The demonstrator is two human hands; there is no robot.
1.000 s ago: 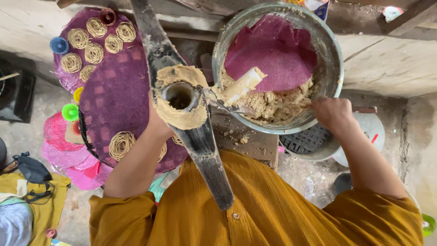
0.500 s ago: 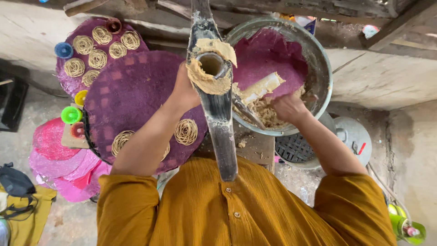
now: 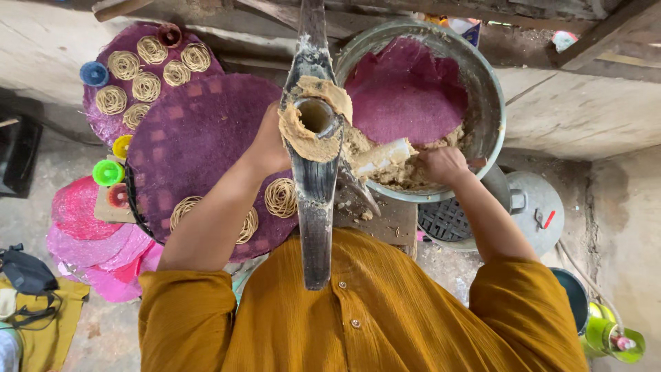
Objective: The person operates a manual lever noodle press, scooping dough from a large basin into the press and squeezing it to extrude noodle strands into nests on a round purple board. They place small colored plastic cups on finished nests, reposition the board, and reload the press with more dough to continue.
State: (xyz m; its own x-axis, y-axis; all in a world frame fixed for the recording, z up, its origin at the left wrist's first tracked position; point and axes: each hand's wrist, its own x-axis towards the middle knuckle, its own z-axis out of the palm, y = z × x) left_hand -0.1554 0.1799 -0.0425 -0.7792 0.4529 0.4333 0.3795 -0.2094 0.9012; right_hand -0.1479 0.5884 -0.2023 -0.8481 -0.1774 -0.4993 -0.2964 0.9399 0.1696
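My left hand [image 3: 268, 148] grips the side of a dark metal noodle press [image 3: 313, 120], whose open barrel is smeared with tan dough. The press's long handle [image 3: 317, 234] points back at my chest. My right hand [image 3: 444, 165] is down in a large metal bowl [image 3: 492, 89], fingers curled into the tan dough [image 3: 406, 178]. A pale, dough-coated plunger [image 3: 382, 157] lies in the bowl between press and hand. A purple cloth [image 3: 406, 89] covers the far part of the bowl. Under my left arm lies a purple woven mat [image 3: 200, 138] with coiled noodle nests [image 3: 281, 198].
A second purple mat [image 3: 148, 69] with several noodle nests sits at the back left. Pink mats [image 3: 82, 234] are stacked on the floor at left, by small coloured cups [image 3: 108, 172]. A lidded metal pot [image 3: 537, 207] stands at right, below a pale wall.
My right hand has moved left across the bowl into the dough next to the press. The press and my left hand now sit closer to the bowl, and more of the mat shows.
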